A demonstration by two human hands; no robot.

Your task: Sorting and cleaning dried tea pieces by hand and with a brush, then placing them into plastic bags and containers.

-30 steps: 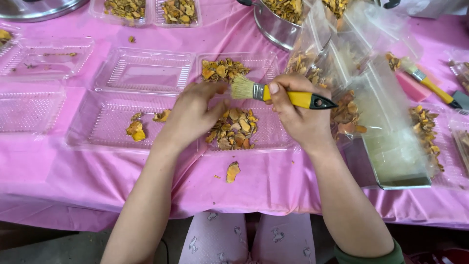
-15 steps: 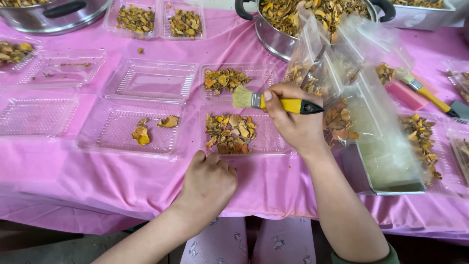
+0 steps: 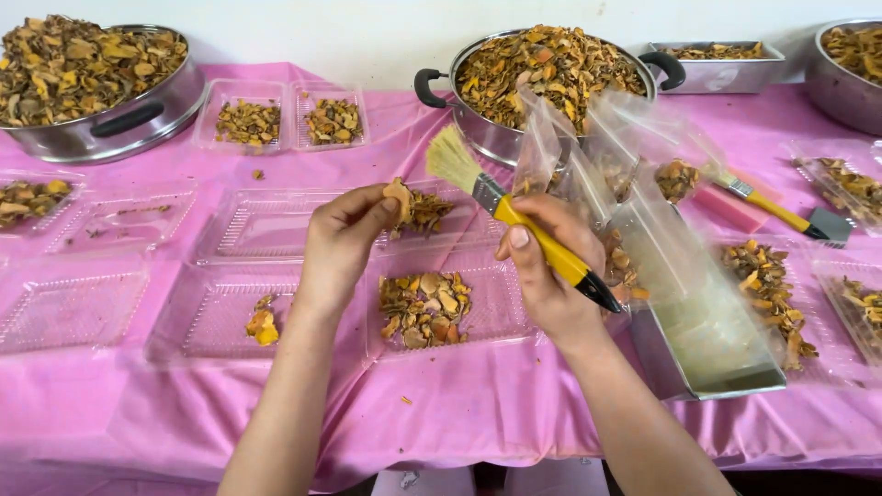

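Two hands work above the pink counter point(image 3: 478, 432): the left hand point(image 3: 342, 241) pinches a dried slice point(image 3: 398, 197). The right hand point(image 3: 544, 266) grips a yellow brush point(image 3: 524, 225), bristles toward ten o'clock, near the slice at its three o'clock.

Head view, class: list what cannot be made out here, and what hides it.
- Left hand pinches a dried piece; fingers hide its underside.
- Right hand covers the brush handle's middle.
- Far-right pot: cut by the frame edge.
- Metal tin: contents blurred behind clear bags.

pink-clothed table point(image 3: 459, 432): clear trays point(image 3: 73, 312), steel pots point(image 3: 101, 129).
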